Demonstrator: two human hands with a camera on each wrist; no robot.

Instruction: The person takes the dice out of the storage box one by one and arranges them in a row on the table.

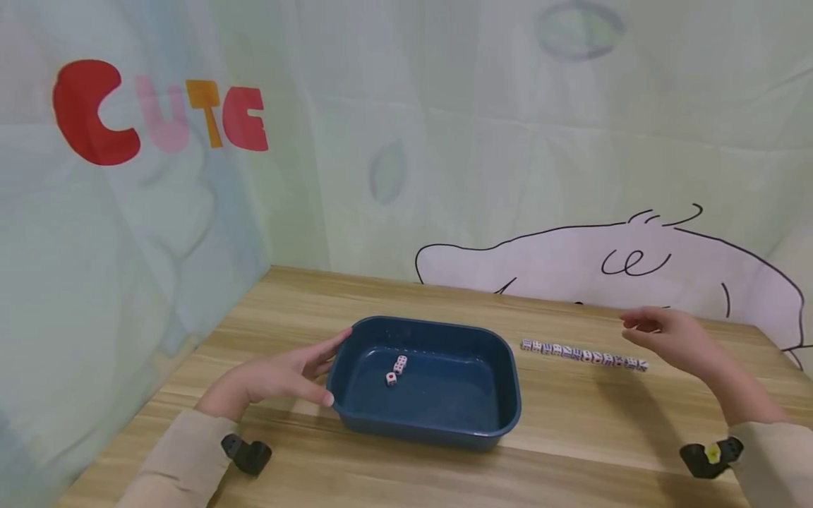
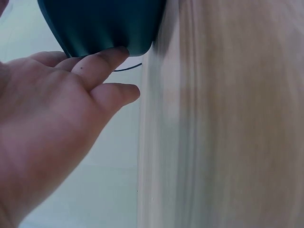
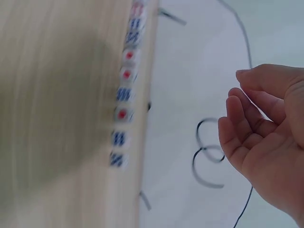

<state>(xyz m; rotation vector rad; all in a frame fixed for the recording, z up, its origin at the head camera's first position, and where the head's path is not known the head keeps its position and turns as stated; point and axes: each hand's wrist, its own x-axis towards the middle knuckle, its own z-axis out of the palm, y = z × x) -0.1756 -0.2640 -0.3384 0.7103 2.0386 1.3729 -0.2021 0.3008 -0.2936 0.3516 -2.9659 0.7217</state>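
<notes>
My left hand (image 1: 286, 374) is at the left end of a dark blue rectangular tray (image 1: 438, 443). Its fingers are extended against the outer wall, and the thumb tip touches near the rim; the left wrist view shows fingertips on the blue wall (image 2: 109, 28). Inside the tray, toward its left, lie a few white dice (image 1: 391, 379) close together. To the right of the tray, a long row of dice (image 1: 587, 355) runs across the table. My right hand (image 1: 676, 342) hovers above the right end of that row, fingers loosely curled with nothing in them.
The wooden table (image 1: 444, 480) meets a printed cloth backdrop (image 1: 444, 141) at its far side. Colourful letters (image 1: 95, 113) mark the cloth on the left. Both wrists carry small black cameras (image 1: 248, 455).
</notes>
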